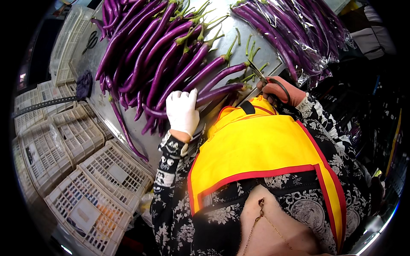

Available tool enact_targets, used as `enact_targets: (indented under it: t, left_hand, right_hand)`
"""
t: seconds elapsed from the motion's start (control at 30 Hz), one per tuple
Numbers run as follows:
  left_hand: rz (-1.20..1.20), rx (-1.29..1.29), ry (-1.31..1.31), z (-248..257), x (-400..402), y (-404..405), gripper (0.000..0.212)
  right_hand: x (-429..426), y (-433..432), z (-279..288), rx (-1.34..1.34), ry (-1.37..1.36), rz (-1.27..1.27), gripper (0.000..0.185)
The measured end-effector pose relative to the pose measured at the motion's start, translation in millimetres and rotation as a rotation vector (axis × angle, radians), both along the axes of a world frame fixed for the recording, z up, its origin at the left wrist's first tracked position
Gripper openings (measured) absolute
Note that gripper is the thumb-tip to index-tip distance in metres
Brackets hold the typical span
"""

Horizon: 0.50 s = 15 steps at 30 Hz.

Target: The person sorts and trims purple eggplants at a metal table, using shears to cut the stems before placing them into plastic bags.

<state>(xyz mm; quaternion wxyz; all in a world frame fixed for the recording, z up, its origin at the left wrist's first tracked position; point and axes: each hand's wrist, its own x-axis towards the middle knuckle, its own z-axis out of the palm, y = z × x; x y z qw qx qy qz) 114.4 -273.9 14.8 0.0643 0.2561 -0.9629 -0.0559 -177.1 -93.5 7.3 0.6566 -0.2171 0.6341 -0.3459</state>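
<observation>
My left hand (183,112), in a white glove, is closed around a long purple eggplant (217,93) near the table's front edge. My right hand (280,91) grips black-handled scissors (258,71). Their blades reach the green stem of another eggplant (225,73), just beyond the held one; whether they are open is hard to tell. A large heap of long eggplants (153,48) spreads beyond my left hand, most stems pointing right. Cut stem pieces (248,44) lie on the metal table (225,40) beyond the scissors.
Bagged eggplants (288,32) in clear plastic occupy the table's right side. A second pair of scissors (91,41) rests at the far left. White plastic crates (93,204) stand along the left side, near a dark crumpled cloth (84,84). One eggplant (126,132) lies apart near the left edge.
</observation>
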Motion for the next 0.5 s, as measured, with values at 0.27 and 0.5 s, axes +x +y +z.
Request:
enact_targets:
  t: [0.27, 0.5]
  left_hand:
    - [0.172, 0.392, -0.233, 17.1, 11.0, 30.1, 0.048]
    - [0.394, 0.492, -0.257, -23.1, 13.1, 33.7, 0.036]
  right_hand:
    - [-0.6, -8.8, 4.6, -0.078, 0.215, 0.237, 0.017]
    - [-2.1, -13.4, -2.4, -0.322, 0.773, 0.583, 0.024]
